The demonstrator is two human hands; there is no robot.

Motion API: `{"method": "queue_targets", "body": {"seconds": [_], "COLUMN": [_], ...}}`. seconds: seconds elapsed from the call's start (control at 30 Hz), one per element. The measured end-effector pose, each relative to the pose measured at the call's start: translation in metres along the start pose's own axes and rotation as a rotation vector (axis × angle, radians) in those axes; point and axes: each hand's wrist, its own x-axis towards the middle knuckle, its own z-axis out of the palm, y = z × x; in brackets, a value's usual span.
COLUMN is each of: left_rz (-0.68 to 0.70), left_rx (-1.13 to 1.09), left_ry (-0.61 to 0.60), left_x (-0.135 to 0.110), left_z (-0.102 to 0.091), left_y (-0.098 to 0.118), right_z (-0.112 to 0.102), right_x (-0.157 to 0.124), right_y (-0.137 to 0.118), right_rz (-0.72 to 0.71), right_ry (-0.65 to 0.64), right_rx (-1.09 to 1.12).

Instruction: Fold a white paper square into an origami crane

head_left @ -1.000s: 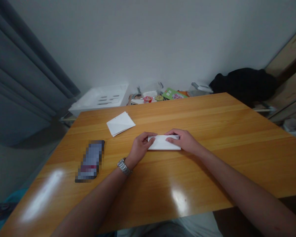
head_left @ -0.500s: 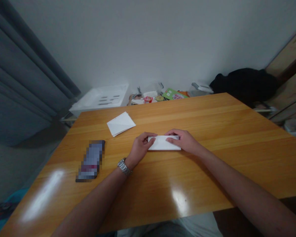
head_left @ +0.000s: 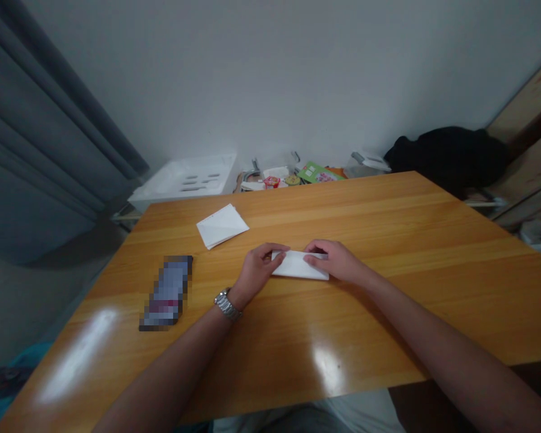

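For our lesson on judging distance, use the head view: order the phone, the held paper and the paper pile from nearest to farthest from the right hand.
1. Held paper: touching the right hand, mostly to its left.
2. Paper pile: farther left and farther back.
3. Phone: farthest, near the table's left side.

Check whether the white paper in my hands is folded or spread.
Folded, apparently: the white paper is a narrow strip, held near its ends by the left hand and right hand. Layers can't be counted.
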Motion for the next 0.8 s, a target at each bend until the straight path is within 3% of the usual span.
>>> {"method": "queue_targets", "body": {"seconds": [0.43,0.8], "left_rz": [0.068,0.087], "left_rx": [0.026,-0.022], "left_ry": [-0.133,-0.18], "left_x": [-0.0021,-0.0045], "left_z": [-0.0044,-0.004], "left_y": [0.0035,0.0079], "right_z": [-0.0012,0.0024], "right_x": [-0.0056,-0.0047], "right_y": [-0.0081,-0.008], "right_rz": [-0.012,0.02], "right_ry": [-0.159,-0.189], "right_rx": [-0.087,-0.048]}}
